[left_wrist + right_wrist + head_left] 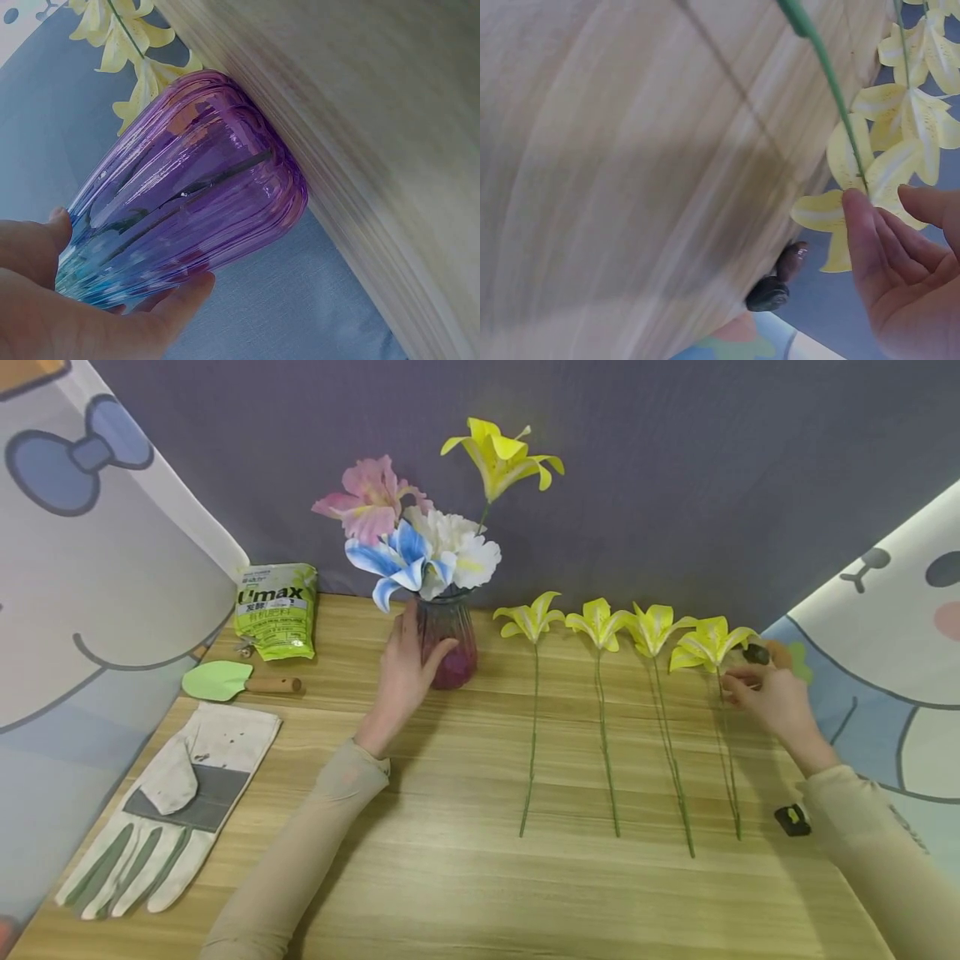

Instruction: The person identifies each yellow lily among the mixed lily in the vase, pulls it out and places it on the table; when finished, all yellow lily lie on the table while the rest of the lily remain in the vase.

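My left hand (411, 664) grips the ribbed purple glass vase (452, 643) from its left side, thumb in front and fingers behind. The vase (195, 187) stands on the wooden table (465, 877) and holds pink, blue, white and one tall yellow flower (501, 456). Several yellow lilies lie in a row to its right, stems toward me. My right hand (738, 681) rests with straight fingers on the rightmost lily (708, 643). In the right wrist view a fingertip (859, 214) touches the stem just below that lily's head (855, 161), and the thumb stays apart from it.
A work glove (161, 810) lies at the front left, with a green trowel (225, 680) and a green bag (276, 610) behind it. A small dark object (756, 653) sits by the right hand and a black clip (792, 819) near the right wrist. Cartoon-print cloth flanks both sides.
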Tool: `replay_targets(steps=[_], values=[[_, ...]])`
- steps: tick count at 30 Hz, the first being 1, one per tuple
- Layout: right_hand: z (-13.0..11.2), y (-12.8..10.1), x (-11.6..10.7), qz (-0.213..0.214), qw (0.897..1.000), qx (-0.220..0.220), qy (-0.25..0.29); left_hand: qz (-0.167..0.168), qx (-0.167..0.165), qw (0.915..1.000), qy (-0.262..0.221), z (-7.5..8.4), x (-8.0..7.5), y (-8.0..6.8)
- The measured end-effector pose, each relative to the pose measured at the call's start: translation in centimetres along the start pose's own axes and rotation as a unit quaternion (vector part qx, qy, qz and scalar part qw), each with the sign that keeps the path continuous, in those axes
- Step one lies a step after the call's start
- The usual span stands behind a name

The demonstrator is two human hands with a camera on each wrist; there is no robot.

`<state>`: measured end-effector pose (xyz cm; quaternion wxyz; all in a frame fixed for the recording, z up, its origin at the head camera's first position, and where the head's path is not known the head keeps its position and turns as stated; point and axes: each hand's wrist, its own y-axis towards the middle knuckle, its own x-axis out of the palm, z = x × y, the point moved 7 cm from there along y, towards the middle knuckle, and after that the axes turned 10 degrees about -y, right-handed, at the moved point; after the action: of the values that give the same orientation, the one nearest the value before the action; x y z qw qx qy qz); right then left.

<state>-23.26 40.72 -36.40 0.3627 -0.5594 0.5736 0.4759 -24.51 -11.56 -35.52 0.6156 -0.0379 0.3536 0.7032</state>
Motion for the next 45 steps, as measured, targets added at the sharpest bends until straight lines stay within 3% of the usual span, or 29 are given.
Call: replay_targets(steps=[5,9,12,14,15,17,20,23,26,29,33,39,45], values=[[-1.6,0.2,-1.4,0.045,0.999,-0.018,0.003,0.006,0.003,1.0,0.0,0.1,-0.2,-0.1],[-5.2,0.6,-3.2,0.093,0.995,-0.046,0.017,0.005,0.003,1.0,-0.001,0.1,-0.2,-0.1],[-9.3,1.3,-3.7,0.079,0.991,-0.057,0.092,0.005,0.005,1.0,-0.001,0.0,-0.1,-0.1],[-12.2,1.9,-3.6,0.054,0.982,-0.064,0.171,0.006,0.008,0.9999,0.001,0.0,-0.1,-0.1],[-13.6,2.3,-3.5,0.044,0.973,-0.069,0.217,0.006,0.01,0.9999,0.002,0.0,0.0,-0.1],[-16.3,3.4,-2.9,0.022,0.943,-0.075,0.323,0.005,0.014,0.9999,0.003,0.0,0.0,-0.1],[-20.0,5.2,-2.3,0.005,0.888,-0.084,0.451,0.003,0.015,0.9999,0.003,0.0,0.1,-0.1],[-23.1,7.2,-1.7,-0.002,0.841,-0.083,0.535,0.004,0.015,0.9999,0.002,0.0,0.0,-0.2],[-25.9,9.1,-1.2,-0.002,0.808,-0.076,0.585,0.007,0.016,0.9998,0.002,-0.1,0.0,-0.2],[-28.3,10.7,-0.8,0.0,0.787,-0.071,0.613,0.009,0.02,0.9998,0.004,-0.1,-0.1,-0.2],[-30.5,12.1,-0.5,0.007,0.779,-0.077,0.622,0.011,0.023,0.9997,0.006,0.0,-0.1,-0.1],[-32.3,13.4,-0.1,0.017,0.777,-0.077,0.624,0.013,0.024,0.9996,0.004,0.2,-0.1,0.0],[-33.4,14.3,0.4,0.019,0.795,-0.076,0.601,0.013,0.022,0.9997,0.005,0.1,-0.2,-0.2]])
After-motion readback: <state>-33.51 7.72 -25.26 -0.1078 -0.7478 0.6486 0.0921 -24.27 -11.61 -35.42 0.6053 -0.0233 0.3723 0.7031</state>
